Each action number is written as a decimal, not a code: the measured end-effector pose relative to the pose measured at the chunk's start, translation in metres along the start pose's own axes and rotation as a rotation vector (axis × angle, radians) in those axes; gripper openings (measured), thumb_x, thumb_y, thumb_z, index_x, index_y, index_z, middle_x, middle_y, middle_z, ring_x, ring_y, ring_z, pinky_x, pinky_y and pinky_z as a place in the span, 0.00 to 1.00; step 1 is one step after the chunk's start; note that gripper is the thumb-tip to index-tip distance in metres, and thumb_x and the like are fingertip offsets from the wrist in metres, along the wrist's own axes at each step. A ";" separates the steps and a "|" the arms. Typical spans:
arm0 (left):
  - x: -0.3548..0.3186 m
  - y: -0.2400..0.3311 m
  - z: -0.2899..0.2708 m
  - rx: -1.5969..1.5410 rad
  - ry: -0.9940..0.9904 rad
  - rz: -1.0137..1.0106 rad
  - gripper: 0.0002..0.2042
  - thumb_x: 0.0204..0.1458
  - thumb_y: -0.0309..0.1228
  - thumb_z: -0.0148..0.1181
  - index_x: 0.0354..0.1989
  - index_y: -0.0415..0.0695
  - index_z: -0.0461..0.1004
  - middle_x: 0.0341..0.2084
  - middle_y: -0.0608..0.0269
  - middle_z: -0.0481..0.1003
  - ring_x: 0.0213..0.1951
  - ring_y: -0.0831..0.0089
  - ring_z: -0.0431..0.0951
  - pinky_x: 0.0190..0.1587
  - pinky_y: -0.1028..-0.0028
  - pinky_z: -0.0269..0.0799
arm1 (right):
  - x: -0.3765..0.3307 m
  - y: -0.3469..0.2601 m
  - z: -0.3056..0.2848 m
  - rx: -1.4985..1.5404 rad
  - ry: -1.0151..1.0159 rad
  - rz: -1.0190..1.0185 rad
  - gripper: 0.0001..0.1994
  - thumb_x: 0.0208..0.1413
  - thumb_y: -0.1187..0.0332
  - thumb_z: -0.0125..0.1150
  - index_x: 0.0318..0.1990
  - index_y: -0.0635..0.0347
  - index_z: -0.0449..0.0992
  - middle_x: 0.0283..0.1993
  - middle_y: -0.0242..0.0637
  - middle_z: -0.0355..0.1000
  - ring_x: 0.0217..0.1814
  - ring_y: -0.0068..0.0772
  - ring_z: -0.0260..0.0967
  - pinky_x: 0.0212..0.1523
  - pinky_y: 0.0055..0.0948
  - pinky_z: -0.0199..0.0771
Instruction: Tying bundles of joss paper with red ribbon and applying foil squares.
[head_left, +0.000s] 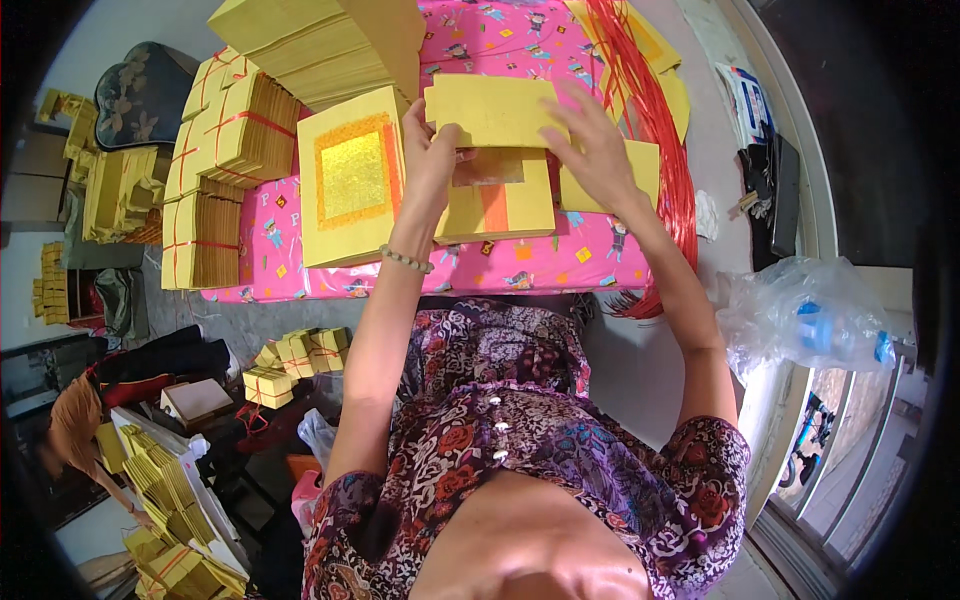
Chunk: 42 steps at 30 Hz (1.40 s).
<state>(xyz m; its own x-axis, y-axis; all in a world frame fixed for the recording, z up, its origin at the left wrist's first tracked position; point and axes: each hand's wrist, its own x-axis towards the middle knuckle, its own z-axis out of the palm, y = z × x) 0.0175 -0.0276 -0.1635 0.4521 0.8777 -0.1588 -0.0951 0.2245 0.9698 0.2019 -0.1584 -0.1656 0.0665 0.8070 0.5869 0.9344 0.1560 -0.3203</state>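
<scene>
My left hand (430,155) grips the left end of a folded yellow paper bundle (495,108), thumb on the near side. My right hand (597,150) is at the bundle's right end with its fingers spread; whether they touch it I cannot tell. Below the bundle lies a stack of yellow paper (520,205) with an orange strip and a shiny patch on top. To its left is a taller yellow stack (352,175) whose top sheet bears a gold square with an orange border. A smaller yellow sheet (635,172) lies under my right wrist.
A pink patterned cloth (270,240) covers the table. Red-tied yellow bundles (245,120) and a tall paper stack (330,45) stand at the left and back. Red strands (675,190) hang over the right side. Another person's arm (110,485) reaches over yellow stacks at lower left.
</scene>
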 end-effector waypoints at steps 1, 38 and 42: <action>-0.006 0.001 0.003 0.037 -0.024 0.031 0.33 0.56 0.23 0.52 0.69 0.37 0.45 0.46 0.53 0.68 0.40 0.70 0.76 0.38 0.72 0.79 | -0.004 0.000 -0.006 0.033 0.057 0.186 0.20 0.60 0.62 0.61 0.57 0.62 0.71 0.65 0.48 0.63 0.67 0.47 0.62 0.63 0.39 0.66; -0.072 -0.040 0.019 0.787 -0.359 0.729 0.21 0.45 0.17 0.58 0.51 0.40 0.72 0.42 0.49 0.71 0.44 0.52 0.71 0.47 0.59 0.68 | -0.125 0.047 -0.008 -0.135 0.115 0.676 0.22 0.60 0.77 0.46 0.62 0.72 0.54 0.57 0.66 0.59 0.57 0.69 0.61 0.56 0.53 0.64; -0.076 -0.034 0.013 0.781 -0.353 0.733 0.21 0.45 0.18 0.59 0.52 0.40 0.72 0.43 0.50 0.71 0.44 0.52 0.71 0.47 0.60 0.68 | -0.123 0.045 -0.008 -0.193 0.070 0.670 0.23 0.59 0.78 0.46 0.62 0.72 0.54 0.55 0.67 0.60 0.55 0.69 0.62 0.55 0.54 0.64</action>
<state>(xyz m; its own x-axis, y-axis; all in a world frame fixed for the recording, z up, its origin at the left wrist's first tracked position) -0.0028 -0.1075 -0.1815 0.7529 0.4919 0.4373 0.0843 -0.7311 0.6771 0.2384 -0.2556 -0.2461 0.6664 0.6543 0.3576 0.7291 -0.4715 -0.4961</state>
